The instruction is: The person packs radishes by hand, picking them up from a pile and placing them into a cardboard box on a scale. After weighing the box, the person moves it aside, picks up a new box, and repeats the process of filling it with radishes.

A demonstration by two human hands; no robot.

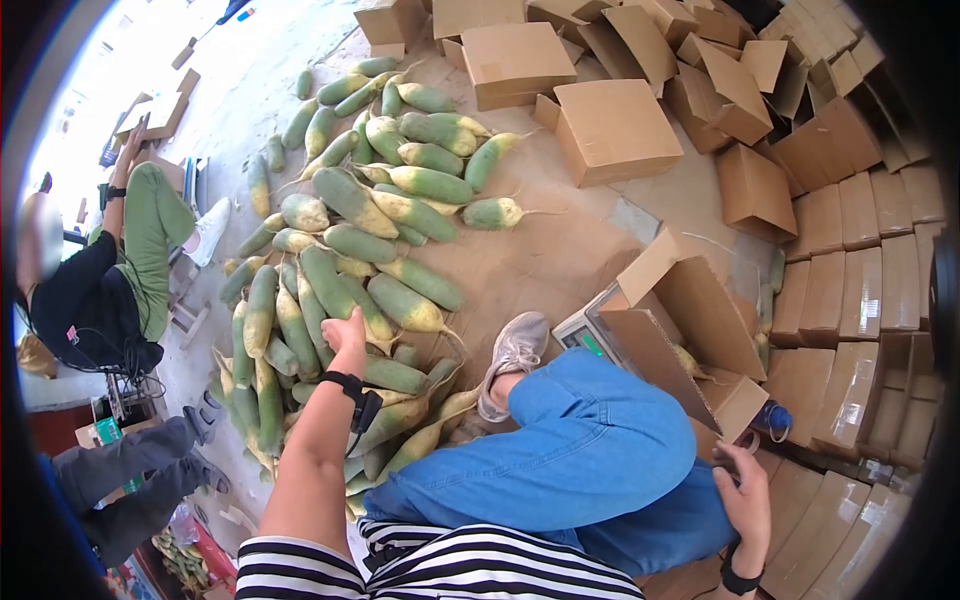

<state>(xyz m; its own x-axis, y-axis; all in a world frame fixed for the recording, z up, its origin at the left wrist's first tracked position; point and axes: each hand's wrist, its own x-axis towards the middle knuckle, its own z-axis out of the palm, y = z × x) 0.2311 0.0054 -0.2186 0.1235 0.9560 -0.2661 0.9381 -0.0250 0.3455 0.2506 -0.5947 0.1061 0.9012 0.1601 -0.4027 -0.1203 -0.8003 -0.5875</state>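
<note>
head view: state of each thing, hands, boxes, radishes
radishes: heaped loose on the floor
carton: open, flaps up, on the scale
stacked boxes: closed
left hand: on the radishes, grip unclear
right hand: open, at the carton flap

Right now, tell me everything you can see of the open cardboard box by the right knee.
Plain brown corrugated cardboard box, tilted, flaps splayed outward, mouth toward the wearer. It appears to rest on a grey scale with a green display. One pale radish lies inside. The right hand lies open just below its lower flap; contact unclear.
</note>
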